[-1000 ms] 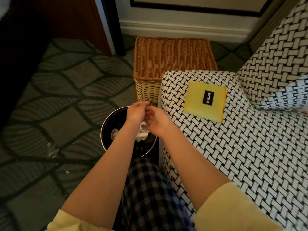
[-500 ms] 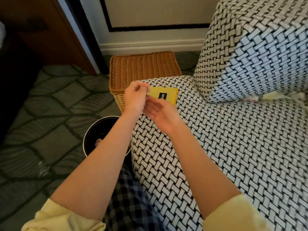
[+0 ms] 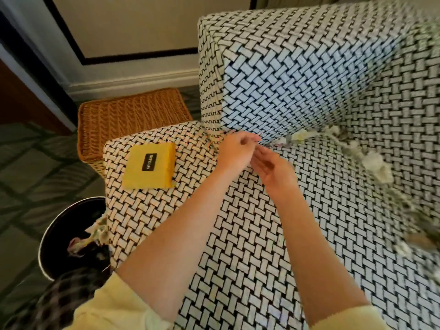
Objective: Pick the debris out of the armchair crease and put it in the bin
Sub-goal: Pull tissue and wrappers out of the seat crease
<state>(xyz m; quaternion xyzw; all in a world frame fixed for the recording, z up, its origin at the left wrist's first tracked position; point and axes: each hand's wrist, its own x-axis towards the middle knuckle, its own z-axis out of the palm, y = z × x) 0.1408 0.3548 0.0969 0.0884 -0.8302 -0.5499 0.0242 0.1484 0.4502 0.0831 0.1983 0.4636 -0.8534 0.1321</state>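
The armchair (image 3: 238, 234) has black-and-white woven fabric. Crumpled pale debris (image 3: 300, 135) lies along the crease between the seat and the back, with more debris (image 3: 373, 161) further right. My left hand (image 3: 237, 148) hovers at the left end of the crease with its fingers curled; nothing shows in them. Just right of it, my right hand (image 3: 271, 167) is held with straight fingers above the seat, short of the debris. The round black bin (image 3: 51, 236) stands on the floor at lower left with scraps inside.
A yellow pad (image 3: 150, 166) with a black label lies on the armrest. A wicker basket (image 3: 128, 115) stands behind the armrest against the wall. Patterned green carpet (image 3: 28, 177) covers the floor. My checked trouser knee is beside the bin.
Both hands have left the bin and moved up and right across the seat to the crease. The view has swung right, bringing the chair back and debris into sight.
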